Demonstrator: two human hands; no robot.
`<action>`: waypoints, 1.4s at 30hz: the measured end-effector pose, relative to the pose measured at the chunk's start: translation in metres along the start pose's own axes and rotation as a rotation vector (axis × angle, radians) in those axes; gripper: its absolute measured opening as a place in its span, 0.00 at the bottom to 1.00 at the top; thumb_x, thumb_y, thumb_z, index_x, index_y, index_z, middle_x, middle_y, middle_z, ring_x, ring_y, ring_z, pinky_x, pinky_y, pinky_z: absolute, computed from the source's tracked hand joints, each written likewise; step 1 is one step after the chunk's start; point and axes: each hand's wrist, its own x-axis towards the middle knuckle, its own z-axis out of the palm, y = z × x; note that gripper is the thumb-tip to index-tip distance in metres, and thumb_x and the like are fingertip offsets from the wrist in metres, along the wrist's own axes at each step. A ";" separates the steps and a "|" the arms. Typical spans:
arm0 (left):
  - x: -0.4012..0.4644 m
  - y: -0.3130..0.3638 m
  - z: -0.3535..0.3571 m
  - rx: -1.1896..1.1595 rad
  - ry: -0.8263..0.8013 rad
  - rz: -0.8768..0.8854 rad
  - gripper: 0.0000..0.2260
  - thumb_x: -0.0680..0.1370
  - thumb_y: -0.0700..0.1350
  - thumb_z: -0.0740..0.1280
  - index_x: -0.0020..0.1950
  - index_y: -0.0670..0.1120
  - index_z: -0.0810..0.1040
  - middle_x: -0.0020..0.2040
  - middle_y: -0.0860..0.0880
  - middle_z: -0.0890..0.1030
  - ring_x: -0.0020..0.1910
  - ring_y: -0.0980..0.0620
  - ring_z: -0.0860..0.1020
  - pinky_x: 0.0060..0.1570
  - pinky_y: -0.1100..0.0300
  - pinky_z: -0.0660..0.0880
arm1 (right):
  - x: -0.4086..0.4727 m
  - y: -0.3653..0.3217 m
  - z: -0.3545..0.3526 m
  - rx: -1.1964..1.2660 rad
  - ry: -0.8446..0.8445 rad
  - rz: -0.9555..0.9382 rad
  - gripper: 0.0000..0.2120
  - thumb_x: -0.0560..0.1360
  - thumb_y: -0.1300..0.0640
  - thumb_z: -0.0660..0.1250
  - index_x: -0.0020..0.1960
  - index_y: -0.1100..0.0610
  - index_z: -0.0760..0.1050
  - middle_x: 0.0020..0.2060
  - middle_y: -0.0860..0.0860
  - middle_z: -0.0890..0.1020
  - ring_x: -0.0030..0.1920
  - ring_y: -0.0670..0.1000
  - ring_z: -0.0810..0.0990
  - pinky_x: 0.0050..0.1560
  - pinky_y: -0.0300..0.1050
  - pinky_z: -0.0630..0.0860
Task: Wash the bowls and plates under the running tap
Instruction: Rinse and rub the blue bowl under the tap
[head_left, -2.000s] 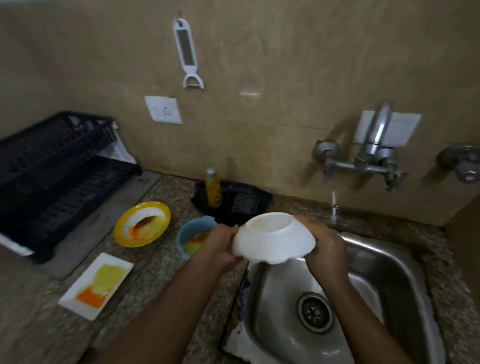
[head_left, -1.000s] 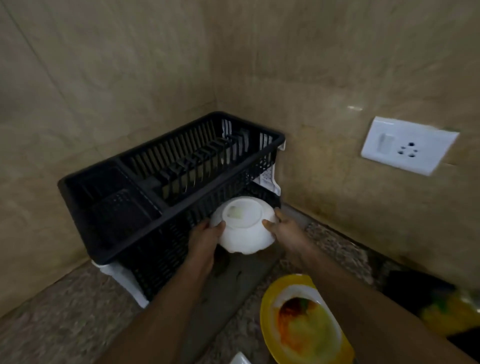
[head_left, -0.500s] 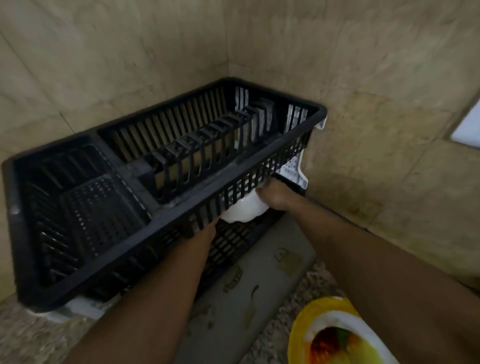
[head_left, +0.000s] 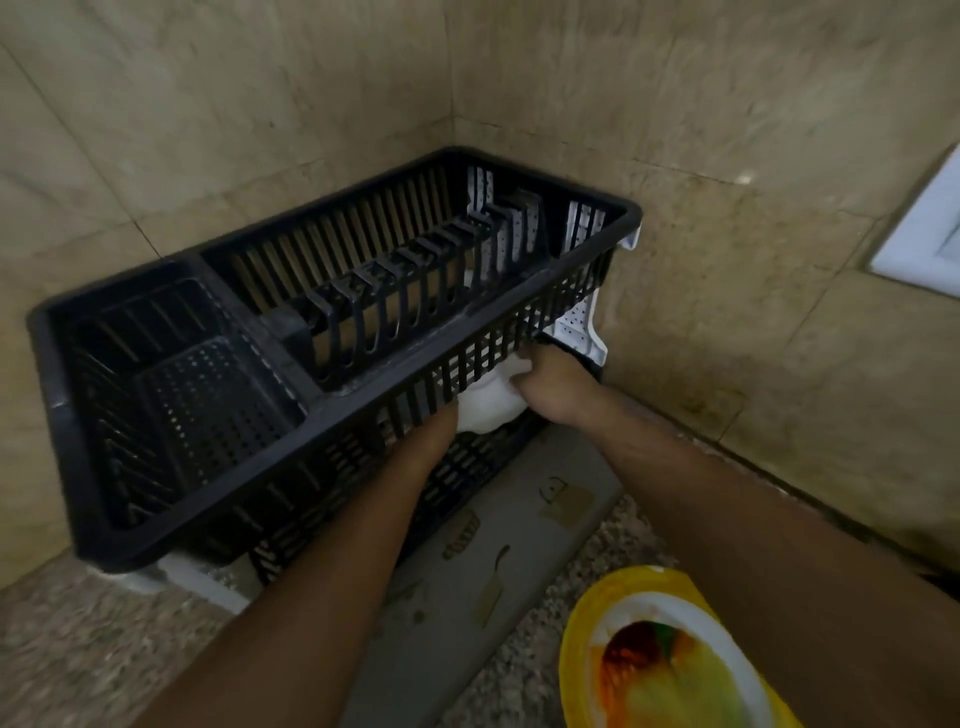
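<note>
The right hand grips the right side of the white bowl, fingers curled over its edge, while the left hand holds it from the other side; most of the left hand's fingers are hidden behind the black rack's front wall, so how tightly they close is a guess, though the hand plainly supports the bowl. Two seconds ago this same bowl was held upside down over the steel sink near the running tap; a second ago it had been carried across to the front of the black dish rack; half a second ago it was already going under the upper basket, and now it sits further in, on the lower tier beneath the slotted plate section, only a pale patch of it showing between the two hands. That reads as one bowl washed and being parked to drain (the hands have not let go yet). The rack stands in the corner of the tiled walls on a grey drying mat laid over the speckled granite counter. Nearer, at the lower right, a yellow-rimmed plate smeared with orange and yellow sauce waits unwashed. So the job is, in my judgement, at an early stage: releasing the bowl comes next, then back to the tap with the dirty pieces.
</note>
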 end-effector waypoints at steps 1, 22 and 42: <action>-0.006 -0.002 0.000 0.061 0.065 -0.009 0.22 0.84 0.50 0.53 0.75 0.41 0.64 0.74 0.43 0.68 0.71 0.42 0.67 0.64 0.60 0.66 | -0.014 0.002 -0.003 -0.011 0.021 -0.017 0.18 0.79 0.59 0.61 0.67 0.60 0.73 0.65 0.56 0.76 0.64 0.55 0.74 0.57 0.38 0.66; -0.380 -0.034 0.143 0.066 -0.110 0.406 0.04 0.78 0.43 0.66 0.49 0.51 0.78 0.49 0.50 0.82 0.49 0.50 0.79 0.51 0.55 0.76 | -0.483 0.108 -0.104 0.396 0.234 0.256 0.03 0.76 0.56 0.69 0.47 0.49 0.81 0.42 0.45 0.83 0.45 0.45 0.80 0.51 0.44 0.77; -0.364 -0.033 0.230 0.173 -0.337 0.273 0.11 0.77 0.50 0.65 0.50 0.44 0.82 0.43 0.43 0.83 0.43 0.44 0.81 0.45 0.51 0.78 | -0.528 0.193 -0.038 0.200 0.370 0.624 0.18 0.74 0.39 0.62 0.38 0.53 0.79 0.30 0.51 0.82 0.31 0.53 0.82 0.36 0.57 0.81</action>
